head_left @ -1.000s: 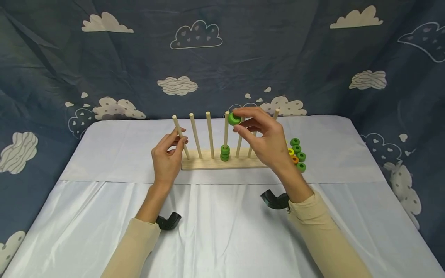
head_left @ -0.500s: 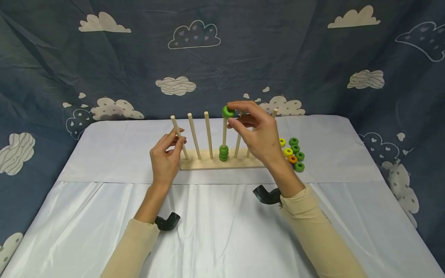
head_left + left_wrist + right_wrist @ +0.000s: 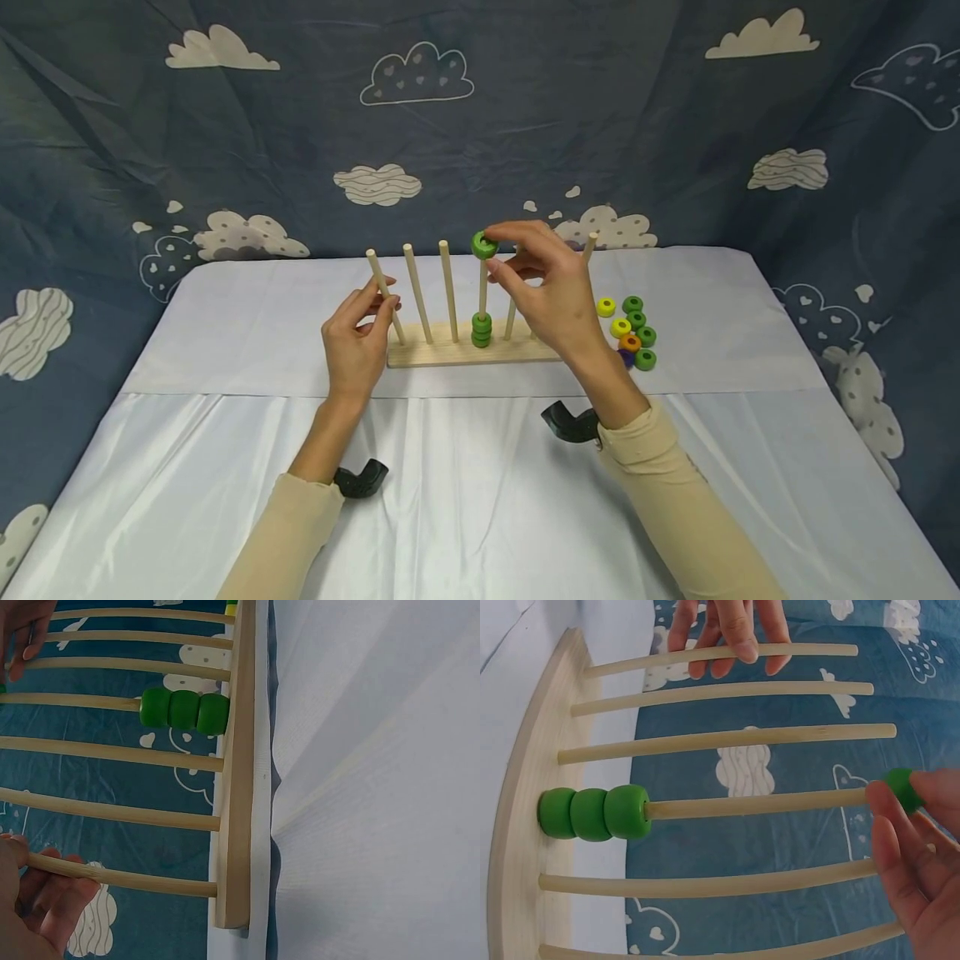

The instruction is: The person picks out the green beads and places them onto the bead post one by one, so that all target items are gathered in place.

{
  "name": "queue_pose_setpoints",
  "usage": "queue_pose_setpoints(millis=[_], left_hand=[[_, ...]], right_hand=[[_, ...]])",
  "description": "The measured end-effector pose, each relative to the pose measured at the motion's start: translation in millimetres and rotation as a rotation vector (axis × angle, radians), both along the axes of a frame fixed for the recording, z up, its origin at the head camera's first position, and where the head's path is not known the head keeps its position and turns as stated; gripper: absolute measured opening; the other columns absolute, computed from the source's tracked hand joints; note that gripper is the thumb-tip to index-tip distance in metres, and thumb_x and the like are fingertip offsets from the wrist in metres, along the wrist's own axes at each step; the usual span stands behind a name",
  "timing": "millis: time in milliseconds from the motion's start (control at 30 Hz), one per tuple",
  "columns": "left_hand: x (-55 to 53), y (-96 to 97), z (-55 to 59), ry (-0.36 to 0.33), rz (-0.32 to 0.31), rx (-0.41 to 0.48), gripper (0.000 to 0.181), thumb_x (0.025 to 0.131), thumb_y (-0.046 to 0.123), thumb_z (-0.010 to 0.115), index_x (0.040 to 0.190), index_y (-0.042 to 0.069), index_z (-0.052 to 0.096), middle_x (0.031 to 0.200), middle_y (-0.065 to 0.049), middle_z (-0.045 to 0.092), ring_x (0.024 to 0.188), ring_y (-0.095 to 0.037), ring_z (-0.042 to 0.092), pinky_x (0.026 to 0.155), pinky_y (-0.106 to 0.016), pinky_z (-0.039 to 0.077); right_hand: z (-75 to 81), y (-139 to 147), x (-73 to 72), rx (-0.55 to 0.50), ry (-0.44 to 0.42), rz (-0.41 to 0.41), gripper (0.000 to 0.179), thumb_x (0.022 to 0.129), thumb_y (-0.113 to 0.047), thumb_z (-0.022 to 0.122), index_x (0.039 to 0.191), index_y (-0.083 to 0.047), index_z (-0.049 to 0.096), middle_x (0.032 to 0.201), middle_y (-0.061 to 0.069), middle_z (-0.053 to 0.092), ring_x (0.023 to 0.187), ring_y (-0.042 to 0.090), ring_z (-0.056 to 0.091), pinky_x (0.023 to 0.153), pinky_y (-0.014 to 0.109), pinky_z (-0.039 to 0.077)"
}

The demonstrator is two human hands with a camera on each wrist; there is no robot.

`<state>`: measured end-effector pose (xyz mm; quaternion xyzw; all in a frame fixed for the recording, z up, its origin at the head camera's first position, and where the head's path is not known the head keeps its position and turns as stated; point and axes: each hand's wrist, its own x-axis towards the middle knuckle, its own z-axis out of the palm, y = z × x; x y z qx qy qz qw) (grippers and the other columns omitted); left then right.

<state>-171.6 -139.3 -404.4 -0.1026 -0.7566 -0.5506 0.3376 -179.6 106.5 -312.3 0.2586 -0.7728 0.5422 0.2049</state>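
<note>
A wooden peg rack [image 3: 435, 356] with several upright pegs stands on the white cloth. My left hand [image 3: 356, 342] pinches its leftmost peg [image 3: 150, 882] between thumb and fingers. Three green beads [image 3: 589, 813] are stacked at the foot of the fourth peg [image 3: 757, 804] from the left. At that peg's top, my right hand [image 3: 558, 292] holds another green bead [image 3: 483, 245] between thumb and fingertips. The bead covers the peg's tip in the head view; whether the peg has entered its hole I cannot tell. My right hand partly hides the pegs at the right.
Right of the rack lie loose beads: yellow beads [image 3: 620, 327], several green beads [image 3: 646, 337], an orange bead [image 3: 629, 343] and a partly hidden purple bead [image 3: 626, 358]. A dark cloud-patterned cloth [image 3: 480, 133] hangs behind the table. Each wrist carries a black camera mount [image 3: 570, 422].
My right hand has carried the green bead leftward from beside the fourth peg, first up, then slightly down onto the peg's tip. The left hand keeps its hold on the leftmost peg.
</note>
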Motion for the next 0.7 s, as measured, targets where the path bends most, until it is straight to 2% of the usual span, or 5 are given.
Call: queue_pose_setpoints(millis=[200, 533, 700], left_hand=[[0.7, -0.1, 0.1, -0.007, -0.011, 0.004, 0.025, 0.098, 0.007, 0.072, 0.122, 0.002, 0.076, 0.094, -0.019, 0.076, 0.084, -0.034, 0.075, 0.066, -0.006, 0.058], [1.3, -0.1, 0.2, -0.011, -0.001, 0.000, 0.024, 0.099, 0.009, 0.072, 0.122, 0.005, 0.077, 0.093, -0.017, 0.076, 0.084, -0.031, 0.075, 0.067, -0.006, 0.058], [1.6, -0.7, 0.2, -0.014, -0.004, 0.005, 0.024, 0.099, 0.008, 0.072, 0.122, 0.004, 0.077, 0.095, -0.018, 0.077, 0.085, -0.032, 0.076, 0.069, -0.007, 0.058]], right_hand=[[-1.1, 5, 4.3, 0.033, -0.025, -0.005, 0.033, 0.094, -0.004, 0.076, 0.127, -0.009, 0.073, 0.132, 0.005, 0.066, 0.090, 0.015, 0.071, 0.084, 0.018, 0.060], [-3.1, 21, 6.5, -0.087, 0.015, 0.046, 0.030, 0.090, 0.005, 0.077, 0.119, 0.000, 0.073, 0.126, 0.009, 0.065, 0.090, 0.009, 0.071, 0.085, 0.020, 0.060], [-6.9, 31, 7.8, -0.128, 0.008, 0.047, 0.030, 0.088, 0.009, 0.076, 0.117, 0.003, 0.072, 0.121, -0.003, 0.062, 0.089, 0.010, 0.070, 0.087, 0.021, 0.061]])
